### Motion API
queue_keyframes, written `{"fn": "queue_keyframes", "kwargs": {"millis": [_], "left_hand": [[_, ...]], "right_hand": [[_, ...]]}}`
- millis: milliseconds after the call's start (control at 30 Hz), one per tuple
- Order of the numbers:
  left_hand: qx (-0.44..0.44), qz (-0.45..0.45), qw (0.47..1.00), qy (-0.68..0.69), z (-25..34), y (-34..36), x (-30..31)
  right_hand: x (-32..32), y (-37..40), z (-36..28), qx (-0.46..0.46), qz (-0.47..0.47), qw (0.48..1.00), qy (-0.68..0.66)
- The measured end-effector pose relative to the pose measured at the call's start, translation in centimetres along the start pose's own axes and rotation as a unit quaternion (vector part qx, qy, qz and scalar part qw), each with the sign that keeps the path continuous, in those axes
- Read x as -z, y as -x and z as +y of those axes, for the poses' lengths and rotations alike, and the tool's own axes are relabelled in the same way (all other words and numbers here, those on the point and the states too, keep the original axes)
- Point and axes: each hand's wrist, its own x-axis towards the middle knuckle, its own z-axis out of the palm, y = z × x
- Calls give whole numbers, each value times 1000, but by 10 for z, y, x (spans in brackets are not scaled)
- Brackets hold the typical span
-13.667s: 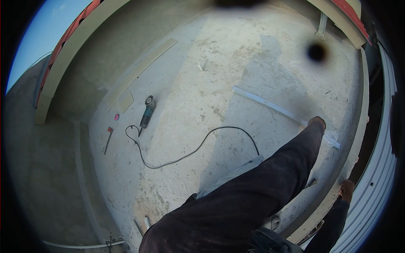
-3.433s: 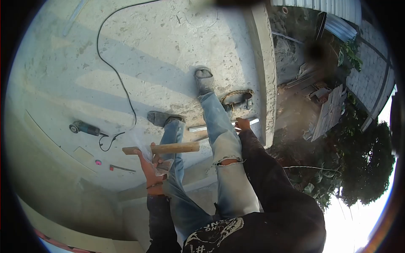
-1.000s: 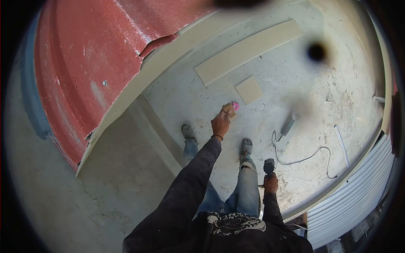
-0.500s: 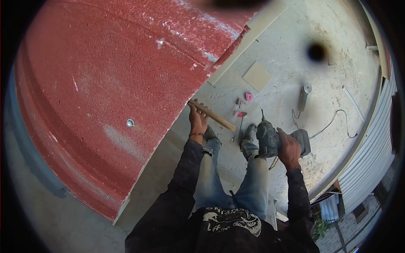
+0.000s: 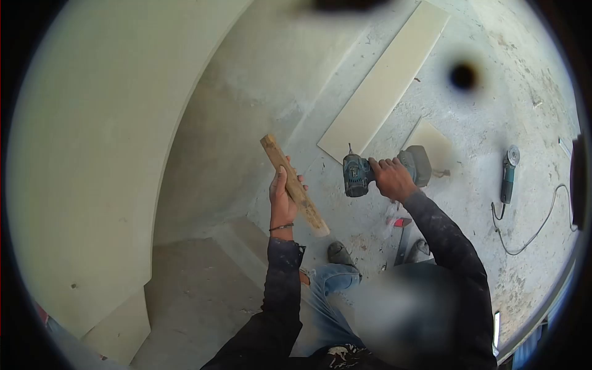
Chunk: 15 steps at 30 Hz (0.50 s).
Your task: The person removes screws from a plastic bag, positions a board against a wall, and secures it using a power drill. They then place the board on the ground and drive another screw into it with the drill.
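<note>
My left hand (image 5: 282, 200) is raised in front of me and grips a short wooden stick (image 5: 293, 184) near its middle; the stick slants from upper left to lower right. My right hand (image 5: 390, 179) holds a teal cordless drill (image 5: 370, 171) by the handle, with the bit pointing left toward the stick. The two tools are a small gap apart. Both arms wear dark sleeves. My feet (image 5: 339, 253) stand on the concrete floor below.
A pale curved panel (image 5: 92, 154) fills the left. A long cream board (image 5: 385, 80) and a small square piece (image 5: 431, 140) lie on the concrete. An angle grinder (image 5: 509, 172) with its black cable (image 5: 530, 231) lies at right.
The red roof sheet has left the view and a pale curved panel now fills the left. Both hands rose; the drill now sits closer to the stick.
</note>
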Motion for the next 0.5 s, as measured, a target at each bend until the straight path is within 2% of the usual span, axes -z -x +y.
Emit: {"fn": "queue_keyframes", "kwargs": {"millis": [33, 100, 167, 200, 233, 267, 300, 367, 500], "left_hand": [[-34, -11, 999, -32, -5, -11, 3], [-89, -19, 994, -59, -15, -37, 13], [-67, -159, 984, 41, -14, -67, 19], [-88, -157, 983, 42, -10, -78, 21], [-71, -239, 967, 58, -4, -76, 29], [-47, -327, 942, 67, 5, -82, 25], [-75, -338, 936, 63, 14, -78, 18], [-87, -394, 903, 150, 24, -61, 3], [-131, -413, 889, 148, 38, -57, 10]], "right_hand": [[-26, 2, 7, 10, 12, 1000, 4], [-73, 9, 24, 59, -46, 997, 36], [-114, 15, 35, 84, -80, 992, 50], [-136, 19, 43, 105, -70, 990, 59], [-156, 26, 40, 132, -54, 987, 74], [-168, 26, 40, 135, -80, 984, 81], [-178, 24, 41, 134, -104, 981, 91], [-198, 23, 52, 163, -83, 976, 120], [-219, 34, 55, 193, -102, 968, 121]]}}
